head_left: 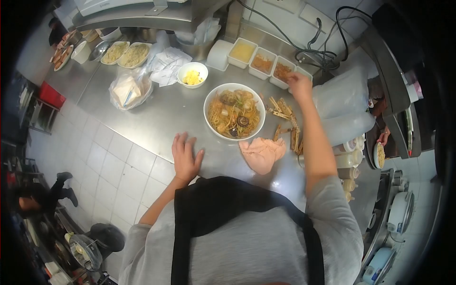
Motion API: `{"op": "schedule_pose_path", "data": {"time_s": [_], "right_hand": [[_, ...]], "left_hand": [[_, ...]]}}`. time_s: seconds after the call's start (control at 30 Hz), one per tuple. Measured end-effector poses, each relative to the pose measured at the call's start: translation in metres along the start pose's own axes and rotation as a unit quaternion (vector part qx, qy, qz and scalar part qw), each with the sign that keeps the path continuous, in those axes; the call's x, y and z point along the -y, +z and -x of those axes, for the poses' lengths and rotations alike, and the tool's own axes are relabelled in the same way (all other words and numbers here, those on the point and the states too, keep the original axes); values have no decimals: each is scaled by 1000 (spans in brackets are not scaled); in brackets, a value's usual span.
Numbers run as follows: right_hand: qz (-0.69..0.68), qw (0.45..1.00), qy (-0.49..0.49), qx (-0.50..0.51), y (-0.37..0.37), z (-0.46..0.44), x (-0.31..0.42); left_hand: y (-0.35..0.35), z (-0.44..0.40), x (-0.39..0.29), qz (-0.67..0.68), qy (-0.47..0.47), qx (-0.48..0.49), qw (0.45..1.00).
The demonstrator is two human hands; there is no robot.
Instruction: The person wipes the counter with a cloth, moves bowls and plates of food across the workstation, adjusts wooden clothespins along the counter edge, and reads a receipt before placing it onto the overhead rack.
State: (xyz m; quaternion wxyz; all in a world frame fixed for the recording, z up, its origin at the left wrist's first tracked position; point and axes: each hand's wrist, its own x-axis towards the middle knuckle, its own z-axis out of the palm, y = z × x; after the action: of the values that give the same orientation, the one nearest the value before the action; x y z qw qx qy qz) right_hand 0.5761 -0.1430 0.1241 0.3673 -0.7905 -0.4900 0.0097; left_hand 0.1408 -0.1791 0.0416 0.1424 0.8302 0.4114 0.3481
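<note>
A white bowl (207, 124) of noodles (227, 116) with mushroom slices and greens stands on the steel counter in front of me. My left hand (186, 156) lies flat at the counter's front edge, fingers spread, holding nothing. At the back right, my right hand (300, 87) is at a white tub of reddish-orange shreds (283, 71), its fingers bent together at the tub's edge. Whatever is between those fingertips is hidden. Below my right forearm are several patterned wooden clothespins (282, 110), and a crumpled peach cloth (262, 154) lies in front of the bowl.
Tubs of orange shreds (261, 63) and yellow bits (241, 52) line the back. A small bowl of yellow pieces (193, 76), a plastic bag (129, 90) and papers (167, 65) sit left. Squeeze bottles (349, 159) stand right. Another person's hand (384, 136) shows at far right.
</note>
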Motion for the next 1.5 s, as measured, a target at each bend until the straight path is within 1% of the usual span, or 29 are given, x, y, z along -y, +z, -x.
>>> {"op": "schedule_pose_path", "data": {"time_s": [0.07, 0.1, 0.17, 0.2, 0.27, 0.3, 0.33, 0.43, 0.47, 0.57, 0.67, 0.7, 0.73, 0.77, 0.87, 0.97, 1.0, 1.07, 1.17, 1.2, 1.23, 1.33, 1.43, 1.5], "right_hand": [[131, 989, -44, 56, 21, -36, -8], [158, 981, -45, 103, 34, -52, -21], [209, 957, -48, 194, 56, -77, -44], [261, 947, -82, 170, 56, -75, -36], [300, 942, -50, 144, 79, -94, -64], [320, 938, -33, 130, 81, -98, -66], [304, 946, -47, 102, 82, -99, -71], [234, 964, -42, 118, 71, -97, -70], [223, 971, -38, 80, 69, -94, -66], [162, 985, -13, 53, 51, -91, -55], [43, 996, 63, 44, 31, -99, -63], [-70, 989, 116, 56, 27, -99, -63], [-182, 966, 168, 68, 24, -97, -64], [-292, 929, 216, 77, 20, -96, -64], [-346, 903, 251, 50, 20, -89, -60], [-466, 839, 279, 27, 25, -93, -80], [-467, 841, 266, 63, 22, -88, -66], [-466, 842, 238, 134, 3, -62, -5], [-425, 834, 132, 326, 8, -21, 62], [-333, 864, 85, 369, 11, -9, 86], [-236, 882, 36, 407, 16, 3, 104], [-85, 914, -41, 394, 40, 31, 131], [35, 929, -148, 338, 27, 44, 163], [35, 931, -197, 305, 32, 43, 159]], "left_hand": [[2, 0, -2, -40, 7, 39, 998], [5, 0, -3, -59, 7, 57, 997], [9, -1, 0, -54, -6, 47, 997], [9, 0, 2, -53, -12, 44, 998], [8, 0, 2, -54, -10, 40, 998], [7, 0, 2, -54, -7, 38, 998], [7, 0, 2, -61, -9, 39, 997], [9, 0, 2, -74, -8, 41, 996], [9, 0, 2, -75, -8, 40, 996], [9, 1, 2, -78, -18, 50, 995], [10, 0, 2, -78, -20, 55, 995], [10, 1, 2, -78, -19, 55, 995], [10, 2, 1, -79, -19, 56, 995], [10, 2, 1, -80, -18, 57, 995], [10, 2, 2, -80, -16, 57, 995], [9, 2, 3, -73, -15, 64, 995], [8, 2, 3, -71, -17, 67, 995], [7, 2, 2, -74, -10, 56, 996], [7, 2, 1, -76, -3, 50, 996], [7, 2, 1, -76, 0, 50, 996], [7, 2, 0, -78, 1, 52, 996], [6, 1, 0, -81, 2, 53, 995], [7, 2, 0, -79, 1, 49, 996], [7, 1, -1, -75, 3, 46, 996]]}}
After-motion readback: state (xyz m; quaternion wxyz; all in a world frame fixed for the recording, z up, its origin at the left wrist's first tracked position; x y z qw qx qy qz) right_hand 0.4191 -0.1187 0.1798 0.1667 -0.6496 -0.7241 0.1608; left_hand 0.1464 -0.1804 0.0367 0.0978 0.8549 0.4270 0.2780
